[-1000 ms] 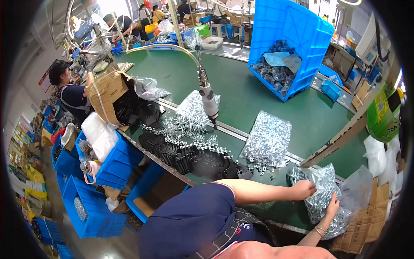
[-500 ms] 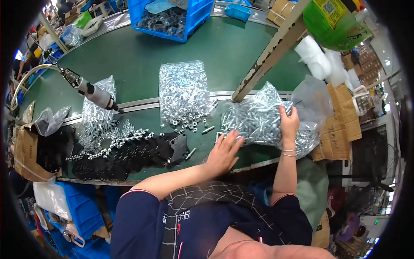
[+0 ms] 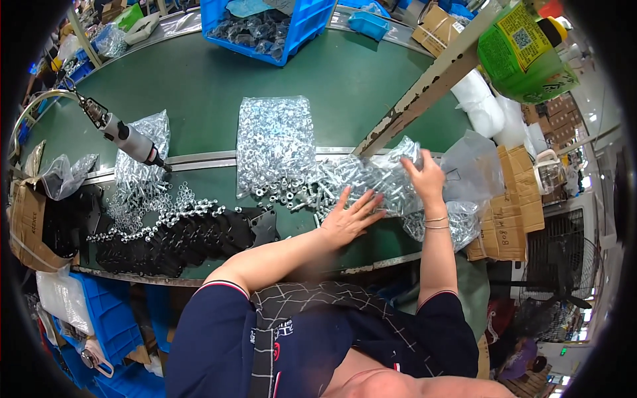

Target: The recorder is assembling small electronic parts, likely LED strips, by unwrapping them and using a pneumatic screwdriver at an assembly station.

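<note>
A clear plastic bag of silvery bolt-like metal pins (image 3: 381,189) lies tilted near the table's front edge, and loose pins spread from its left end. My left hand (image 3: 350,220) lies against the pins at the bag's front, fingers spread and nothing gripped. My right hand (image 3: 428,180) grips the bag's right end, its fingertips slightly blurred. To the left, a clear bag of nuts (image 3: 275,136) spills nuts onto the table, and they meet the loose pins. A row of black plates (image 3: 172,242) lies further left, with nuts and rings along its far edge.
A grey power screwdriver (image 3: 136,142) hangs over another bag of metal parts at left. A painted post (image 3: 424,86) rises beyond the pins, with a green bottle (image 3: 524,56) beside it. A blue bin (image 3: 285,40) stands at the back; flattened cardboard (image 3: 497,232) stands at right.
The bag of pins has shifted left and tilted up, with my right hand moving left along with it. More pins now lie beside the nuts. My left hand stays spread.
</note>
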